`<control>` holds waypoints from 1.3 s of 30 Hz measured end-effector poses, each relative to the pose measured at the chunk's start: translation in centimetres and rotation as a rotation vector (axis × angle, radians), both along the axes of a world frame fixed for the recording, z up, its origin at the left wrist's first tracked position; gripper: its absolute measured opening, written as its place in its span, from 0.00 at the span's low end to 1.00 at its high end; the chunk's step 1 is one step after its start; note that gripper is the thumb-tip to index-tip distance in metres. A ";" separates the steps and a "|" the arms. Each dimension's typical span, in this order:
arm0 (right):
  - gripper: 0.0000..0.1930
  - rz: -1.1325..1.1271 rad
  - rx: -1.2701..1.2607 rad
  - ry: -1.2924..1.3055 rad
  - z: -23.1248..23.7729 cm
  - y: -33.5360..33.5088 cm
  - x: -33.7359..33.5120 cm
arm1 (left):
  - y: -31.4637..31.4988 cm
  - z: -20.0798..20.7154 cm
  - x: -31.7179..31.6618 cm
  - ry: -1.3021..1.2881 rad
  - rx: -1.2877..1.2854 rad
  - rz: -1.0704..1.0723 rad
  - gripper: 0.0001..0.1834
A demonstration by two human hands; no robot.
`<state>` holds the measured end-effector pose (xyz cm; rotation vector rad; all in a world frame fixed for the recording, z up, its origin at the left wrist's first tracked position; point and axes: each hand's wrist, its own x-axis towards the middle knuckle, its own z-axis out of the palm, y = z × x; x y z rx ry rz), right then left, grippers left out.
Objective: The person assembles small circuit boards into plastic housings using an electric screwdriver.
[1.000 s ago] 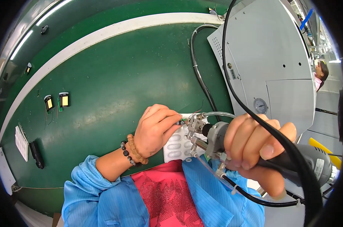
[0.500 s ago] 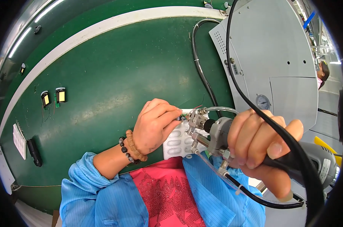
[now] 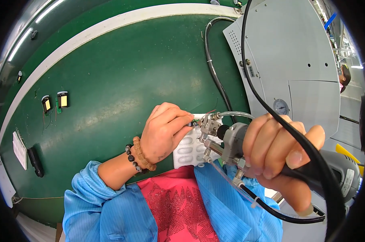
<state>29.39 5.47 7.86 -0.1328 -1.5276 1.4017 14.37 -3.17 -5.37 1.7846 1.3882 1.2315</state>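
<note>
My right hand [image 3: 277,149] is wrapped round a grey and black powered screwdriver [image 3: 233,141], with clear and black hoses joined to its metal head. The tool points left, its nose close to my left fingertips. My left hand [image 3: 165,131] is closed in a pinch on a small part with a green circuit board [image 3: 195,121] and a thin red wire. Fingers and the tool's head hide most of this part. Beneath both lies a white moulded tray [image 3: 185,151] with rows of oval hollows, at the table's near edge.
A large grey machine [image 3: 291,52] with a gauge stands at the right, a black hose [image 3: 212,64] beside it. A loose black cable [image 3: 267,101] crosses before my right hand. Two small wired modules [image 3: 63,100] and a black pen-like object [image 3: 35,161] lie left on the green table [image 3: 122,72].
Both hands, the screwdriver and the small part hold nearly the same pose. Only the whole view has shifted slightly.
</note>
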 end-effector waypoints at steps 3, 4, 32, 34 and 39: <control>0.26 0.014 0.013 0.004 -0.4 0.2 -0.4 | 0.0 0.0 -0.2 0.006 -0.007 0.003 0.17; 0.26 0.009 0.012 0.004 -0.3 0.3 -0.5 | 0.0 0.2 -0.2 0.004 -0.005 -0.002 0.16; 0.21 -0.059 -0.017 0.158 3.7 -3.6 4.9 | 5.0 5.5 -15.3 0.221 0.072 0.745 0.19; 0.21 -0.026 -0.046 0.156 3.7 -3.8 4.7 | 2.2 6.7 -19.5 0.366 0.102 0.755 0.16; 0.23 -0.068 -0.042 0.157 2.8 -3.5 4.3 | -5.2 6.2 -22.3 0.626 -0.260 0.815 0.13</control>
